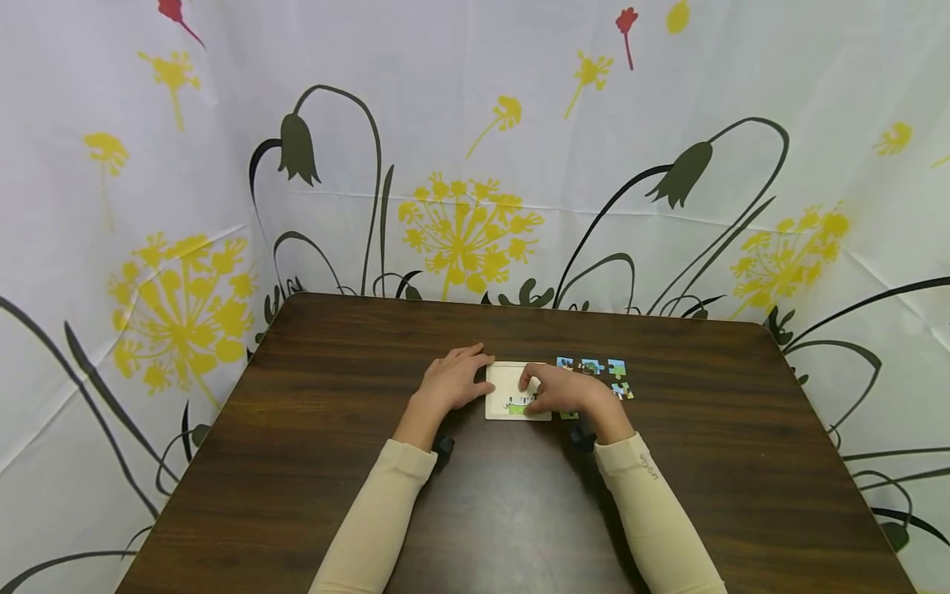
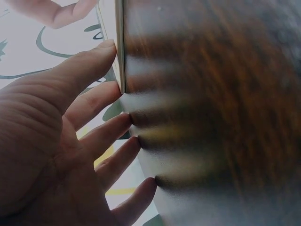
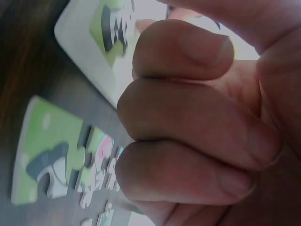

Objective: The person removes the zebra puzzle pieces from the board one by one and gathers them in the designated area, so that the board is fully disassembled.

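A shallow cream puzzle tray (image 1: 501, 378) lies on the table, with green and black-and-white jigsaw pieces (image 3: 108, 35) along its near side. My left hand (image 1: 453, 379) rests at the tray's left edge. Its thumb touches the rim in the left wrist view, and its nearly straight fingers reach down to the tabletop. Over the tray's right half, my right hand (image 1: 560, 392) holds a puzzle piece (image 1: 529, 399) between thumb and index finger. That piece is mostly hidden. The other three fingers (image 3: 188, 113) are curled toward the palm.
Right of the tray lie several loose puzzle pieces (image 1: 617, 368), partly covered by the right hand; a green one with a dark hoof-like shape (image 3: 51, 157) shows in the right wrist view. The dark wooden table (image 1: 312, 396) ends at a white flower-print curtain (image 1: 475, 148).
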Motion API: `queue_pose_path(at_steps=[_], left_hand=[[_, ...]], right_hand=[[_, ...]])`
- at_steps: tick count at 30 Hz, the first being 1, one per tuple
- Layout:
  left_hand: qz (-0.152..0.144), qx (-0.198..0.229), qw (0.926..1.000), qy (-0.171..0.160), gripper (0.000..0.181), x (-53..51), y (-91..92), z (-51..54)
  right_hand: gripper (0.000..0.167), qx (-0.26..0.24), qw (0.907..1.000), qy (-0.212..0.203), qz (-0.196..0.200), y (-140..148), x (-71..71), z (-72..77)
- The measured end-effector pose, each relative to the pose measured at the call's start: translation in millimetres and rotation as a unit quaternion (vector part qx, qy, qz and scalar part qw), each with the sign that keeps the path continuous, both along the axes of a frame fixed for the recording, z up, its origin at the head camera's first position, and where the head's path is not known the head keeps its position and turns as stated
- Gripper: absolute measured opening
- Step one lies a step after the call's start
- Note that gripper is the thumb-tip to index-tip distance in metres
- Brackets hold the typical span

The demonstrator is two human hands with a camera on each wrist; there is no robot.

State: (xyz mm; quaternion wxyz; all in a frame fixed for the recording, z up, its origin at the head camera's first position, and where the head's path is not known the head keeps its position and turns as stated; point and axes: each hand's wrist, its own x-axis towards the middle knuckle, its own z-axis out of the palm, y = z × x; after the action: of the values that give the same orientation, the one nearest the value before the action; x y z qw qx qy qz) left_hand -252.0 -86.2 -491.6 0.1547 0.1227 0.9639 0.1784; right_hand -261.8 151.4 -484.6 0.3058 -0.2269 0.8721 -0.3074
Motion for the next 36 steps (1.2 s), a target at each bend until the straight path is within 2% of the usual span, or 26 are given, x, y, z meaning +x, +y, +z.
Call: queue_pose_path(at_steps=[9, 19, 24, 25, 30, 36], left_hand=[[0.001, 0.001, 1.0000, -0.001, 0.062, 1.1, 0.8, 2.5], [0.002, -0.001, 1.0000, 0.001, 0.062, -0.3, 1.1, -0.7], [0.000, 0.002, 1.0000, -0.001, 0.062, 1.2, 1.9, -1.9], [0.000, 0.003, 1.0000, -0.001, 0.062, 1.5, 2.1, -2.2], [-0.002, 0.007, 1.0000, -0.002, 0.062, 2.1, 1.7, -1.5], [-0.006, 0.007, 1.0000, 0.001, 0.063, 0.9, 0.3, -0.2]], right_hand=[[0.020, 0.046, 0.9985, 0.030, 0.005, -11, 6.7, 4.9], [0.020, -0.011, 0.9995, -0.028, 0.004, -4, 1.6, -3.7], [0.006, -0.011, 0.9998, 0.000, 0.018, -1, -1.0, -3.5], [0.003, -0.012, 0.9997, 0.009, 0.022, 0, -1.4, -2.8], [0.010, -0.046, 0.9981, 0.028, 0.029, 9, -1.8, 7.7], [0.010, -0.083, 0.9961, 0.027, -0.015, 39, 5.9, 24.7]])
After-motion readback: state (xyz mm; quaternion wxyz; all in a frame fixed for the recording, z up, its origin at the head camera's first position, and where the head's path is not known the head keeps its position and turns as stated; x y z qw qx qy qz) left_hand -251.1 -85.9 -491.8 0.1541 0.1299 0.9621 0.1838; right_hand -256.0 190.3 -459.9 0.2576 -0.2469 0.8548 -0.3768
